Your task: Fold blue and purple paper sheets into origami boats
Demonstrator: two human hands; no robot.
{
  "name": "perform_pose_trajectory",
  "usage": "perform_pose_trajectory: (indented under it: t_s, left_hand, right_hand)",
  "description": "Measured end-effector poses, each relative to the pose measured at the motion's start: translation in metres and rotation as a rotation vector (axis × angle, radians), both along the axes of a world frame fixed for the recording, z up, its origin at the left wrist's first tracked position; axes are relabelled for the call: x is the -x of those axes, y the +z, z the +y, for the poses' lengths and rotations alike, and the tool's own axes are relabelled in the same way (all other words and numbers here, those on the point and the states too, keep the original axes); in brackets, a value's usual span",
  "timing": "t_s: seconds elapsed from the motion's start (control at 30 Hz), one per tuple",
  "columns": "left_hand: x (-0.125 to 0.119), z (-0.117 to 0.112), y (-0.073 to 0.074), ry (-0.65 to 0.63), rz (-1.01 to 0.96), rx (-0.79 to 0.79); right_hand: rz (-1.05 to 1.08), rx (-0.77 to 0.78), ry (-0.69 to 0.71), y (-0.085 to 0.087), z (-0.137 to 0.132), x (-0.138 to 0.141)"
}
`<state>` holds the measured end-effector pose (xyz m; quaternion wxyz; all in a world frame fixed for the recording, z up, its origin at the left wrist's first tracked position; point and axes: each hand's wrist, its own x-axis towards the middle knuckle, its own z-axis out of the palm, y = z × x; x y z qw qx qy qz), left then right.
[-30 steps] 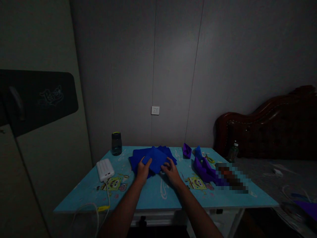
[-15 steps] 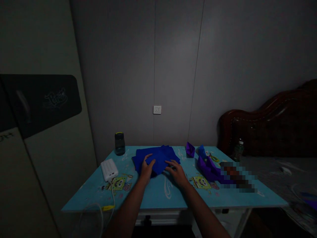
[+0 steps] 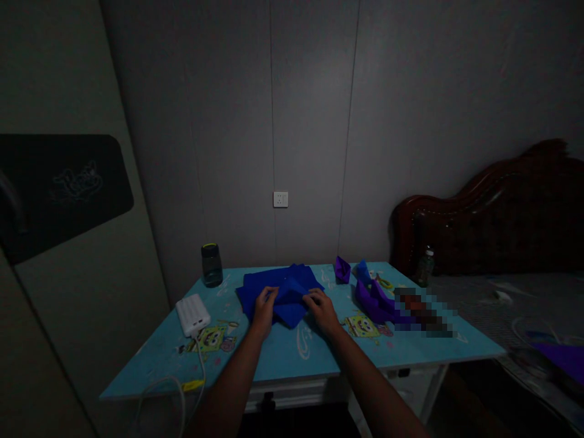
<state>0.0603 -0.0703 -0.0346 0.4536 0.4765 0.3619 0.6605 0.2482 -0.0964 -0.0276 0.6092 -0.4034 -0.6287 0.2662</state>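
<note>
Two hands rest on a stack of blue paper sheets (image 3: pixel 274 283), which lies in the middle of the light-blue table (image 3: pixel 283 359), toward its far edge. The left hand (image 3: pixel 263 309) and right hand (image 3: pixel 323 309) each sit at one side of the folded top sheet (image 3: pixel 292 304). Their fingers are curled close together on its edges, and the dim light hides whether they pinch or only press. A white power bank (image 3: pixel 193 314) lies to the left and purple folded paper (image 3: pixel 371 301) to the right.
</note>
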Motion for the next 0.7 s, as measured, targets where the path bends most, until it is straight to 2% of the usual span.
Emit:
perform_pose_trajectory:
  t_s: [0.2,0.3,0.4,0.53,0.7]
  left_hand:
    - [-0.006,-0.007,0.001,-0.135,0.156,-0.044]
    - [-0.008,-0.007,0.000,-0.150,0.210,-0.078]
    - [-0.006,-0.006,-0.001,-0.108,0.252,-0.123]
    - [-0.006,-0.003,-0.002,-0.013,0.317,-0.200]
    - [-0.010,-0.007,0.000,0.003,0.445,-0.298]
  right_hand:
    - [0.148,0.032,-0.081,-0.003,0.008,-0.005]
    - [0.256,0.069,-0.073,-0.006,0.013,-0.005]
    - [0.343,0.122,0.002,-0.007,0.013,0.000]
    - [0.377,0.206,0.177,-0.003,0.008,0.008]
    - [0.378,0.240,0.305,0.002,0.001,0.013]
